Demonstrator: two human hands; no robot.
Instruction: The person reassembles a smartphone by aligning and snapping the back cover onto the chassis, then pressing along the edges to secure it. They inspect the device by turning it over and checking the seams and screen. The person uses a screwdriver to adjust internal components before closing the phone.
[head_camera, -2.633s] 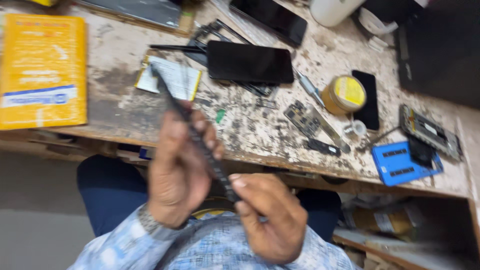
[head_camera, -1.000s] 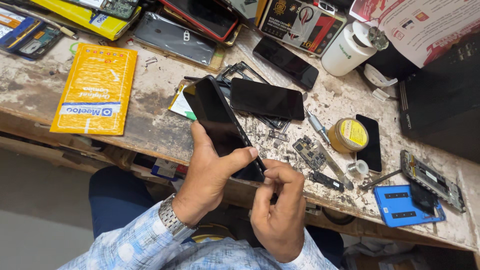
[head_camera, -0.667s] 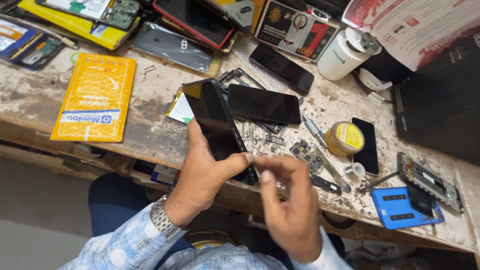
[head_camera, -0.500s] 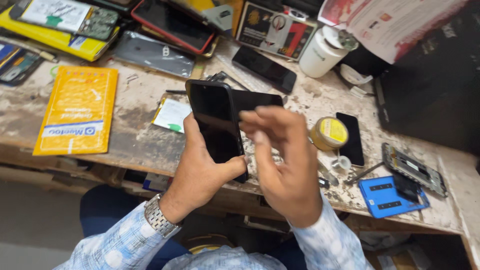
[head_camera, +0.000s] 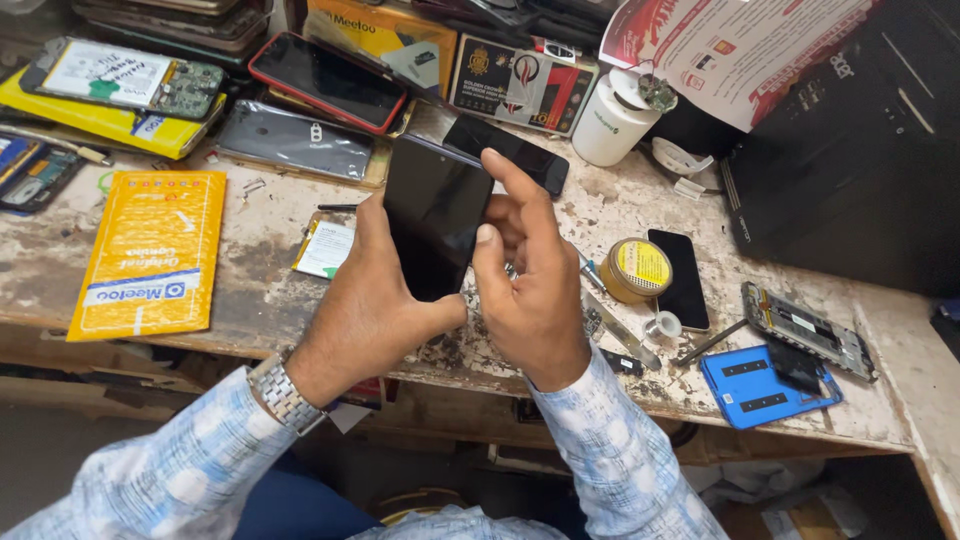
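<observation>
Head view: left hand (head_camera: 365, 300) hides phone's (head_camera: 435, 215) lower edge.

Evenly lit by soft, diffuse daylight, bright across the worn workbench (head_camera: 250, 270), with only faint shadows beneath the hands. Sharp through the middle, slightly soft and stretched toward the edges. Dull sheen, no hard glare, on the dark phone screen (head_camera: 435, 215).

On the bench (head_camera: 250, 270): 2 hands, 1 yellow packet (head_camera: 145, 255), 1 white bottle (head_camera: 615, 120), 1 yellow tape roll (head_camera: 637, 270), 1 blue mat (head_camera: 765, 385).
</observation>
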